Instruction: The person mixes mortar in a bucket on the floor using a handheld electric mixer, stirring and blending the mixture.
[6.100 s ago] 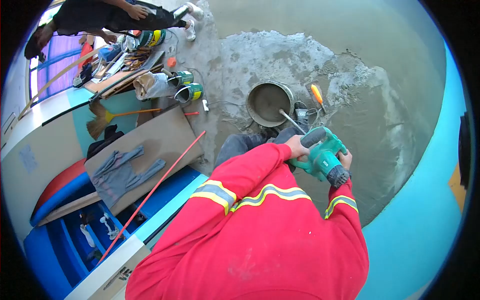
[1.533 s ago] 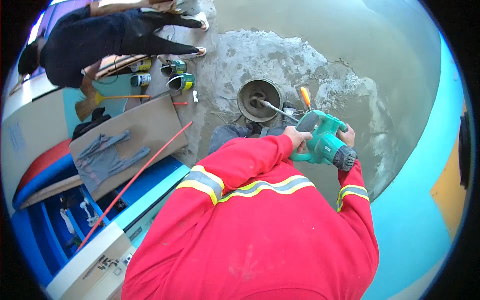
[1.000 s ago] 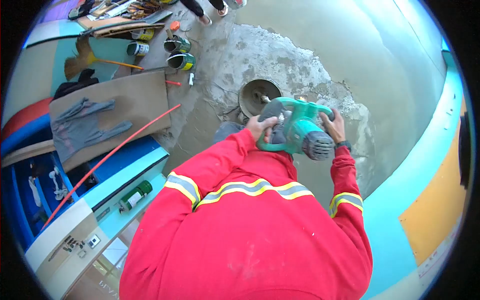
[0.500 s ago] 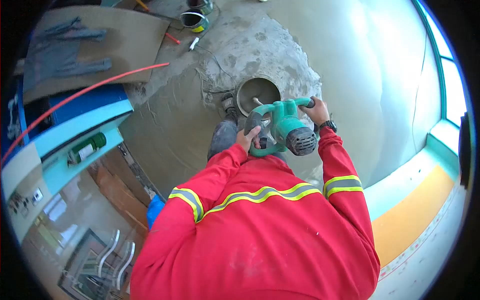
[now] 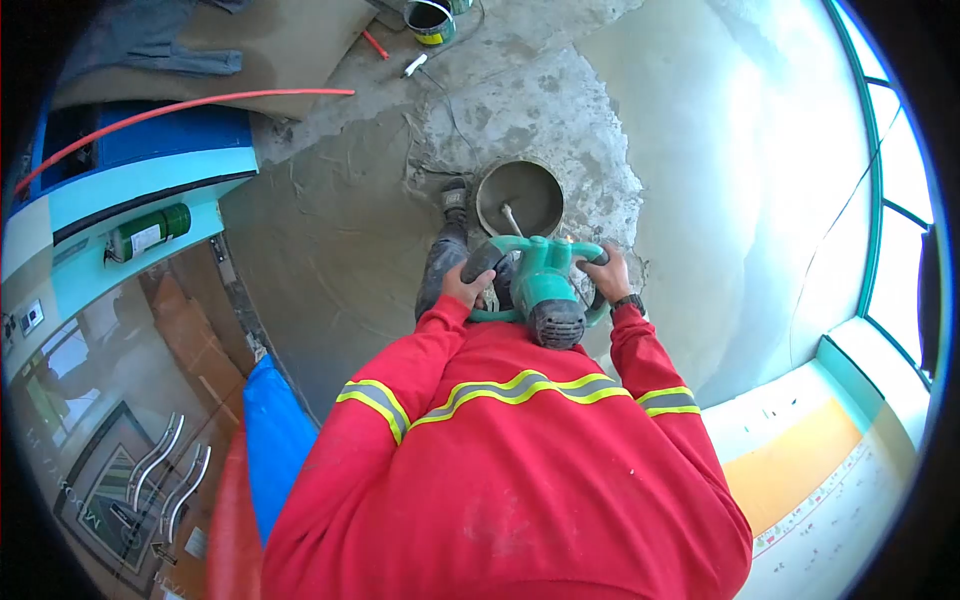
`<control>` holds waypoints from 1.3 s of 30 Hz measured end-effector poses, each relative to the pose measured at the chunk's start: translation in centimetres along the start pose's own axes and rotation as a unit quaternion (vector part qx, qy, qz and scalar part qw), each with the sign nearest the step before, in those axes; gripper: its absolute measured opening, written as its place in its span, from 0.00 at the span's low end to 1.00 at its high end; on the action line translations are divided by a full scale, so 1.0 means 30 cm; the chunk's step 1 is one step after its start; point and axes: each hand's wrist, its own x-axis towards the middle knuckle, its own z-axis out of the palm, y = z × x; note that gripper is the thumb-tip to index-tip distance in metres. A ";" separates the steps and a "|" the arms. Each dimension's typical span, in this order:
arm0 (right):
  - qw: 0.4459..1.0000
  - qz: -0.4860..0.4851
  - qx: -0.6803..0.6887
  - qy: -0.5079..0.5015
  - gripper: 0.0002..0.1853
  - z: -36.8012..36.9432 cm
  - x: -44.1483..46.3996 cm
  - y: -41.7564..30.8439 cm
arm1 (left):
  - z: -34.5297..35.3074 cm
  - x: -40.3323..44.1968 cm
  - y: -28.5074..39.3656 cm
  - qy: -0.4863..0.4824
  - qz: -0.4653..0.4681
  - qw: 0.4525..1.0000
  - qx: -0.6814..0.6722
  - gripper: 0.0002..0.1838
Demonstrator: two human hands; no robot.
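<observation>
Both my hands grip a green handheld mortar mixer point(image 5: 546, 280) with a black vented motor end. My left hand point(image 5: 468, 287) is closed around its left handle, and my right hand point(image 5: 608, 274), with a dark watch at the wrist, wraps the right grip. From the mixer a pale shaft point(image 5: 508, 216) runs down into a round bucket point(image 5: 562, 198) on the floor. Grey wet mix point(image 5: 532, 190) fills part of the bucket; the paddle end is hidden in it. My booted foot point(image 5: 454, 198) stands just left of the bucket.
Smooth wet screed point(image 5: 690, 180) covers the floor at right, with rough concrete point(image 5: 590, 130) behind the bucket. A cable point(image 5: 450, 108) trails from a white connector point(image 5: 415, 66). Another bucket point(image 5: 430, 38) stands at the back. A blue sheet point(image 5: 275, 435) lies at left.
The mixer has swung left and closer to my body, now more upright, with both hands still on it. More of its shaft shows in the bucket. My view has turned slightly.
</observation>
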 end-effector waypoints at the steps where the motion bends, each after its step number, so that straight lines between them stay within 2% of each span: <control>1: 1.000 -0.005 -0.003 0.008 0.24 0.001 -0.008 -0.001 | -0.002 0.002 -0.005 -0.010 -0.006 1.000 0.003 0.17; 5: 0.998 -0.018 -0.044 0.041 0.21 0.002 -0.033 -0.008 | -0.008 0.024 -0.034 -0.036 0.009 0.999 0.031 0.22; 6: 0.997 -0.017 -0.058 0.049 0.21 -0.001 -0.032 -0.012 | 0.002 0.031 -0.037 0.025 0.080 0.990 0.116 0.22; 8: 0.993 -0.051 -0.059 0.091 0.19 0.038 -0.042 0.020 | 0.032 0.033 -0.025 0.144 0.222 0.923 0.280 0.24; 10: 0.989 -0.060 -0.066 0.115 0.20 0.055 -0.047 0.029 | 0.041 0.030 -0.018 0.164 0.193 0.918 0.304 0.24; 14: 0.996 -0.027 -0.045 0.073 0.26 0.030 -0.043 0.015 | 0.065 0.016 0.008 0.199 0.176 0.901 0.343 0.22; 18: 0.987 -0.069 -0.080 0.120 0.24 0.066 -0.037 0.051 | 0.044 0.040 -0.058 0.208 0.243 0.897 0.305 0.22; 20: 0.990 -0.046 -0.090 0.100 0.24 0.065 -0.047 0.013 | 0.028 0.043 -0.081 0.217 0.264 0.895 0.287 0.22; 23: 0.989 -0.047 -0.116 0.074 0.23 0.078 -0.060 -0.045 | -0.006 0.017 -0.136 0.245 0.241 0.891 0.297 0.22; 25: 0.985 -0.063 -0.155 0.045 0.23 0.103 -0.033 -0.075 | -0.035 -0.003 -0.201 0.262 0.205 0.907 0.257 0.21; 30: 0.964 -0.111 -0.240 -0.020 0.25 0.149 0.016 -0.293 | -0.108 -0.034 -0.309 0.307 0.164 0.915 0.205 0.20; 33: 0.954 -0.121 -0.267 -0.057 0.24 0.194 0.032 -0.416 | -0.110 -0.097 -0.207 0.300 0.053 0.951 0.059 0.15; 36: 0.943 -0.116 -0.301 -0.084 0.23 0.265 0.032 -0.525 | -0.177 -0.069 -0.255 0.299 0.073 0.951 -0.015 0.12; 39: 0.941 -0.110 -0.313 -0.074 0.22 0.304 0.063 -0.552 | -0.225 -0.045 -0.243 0.295 0.028 0.955 0.028 0.13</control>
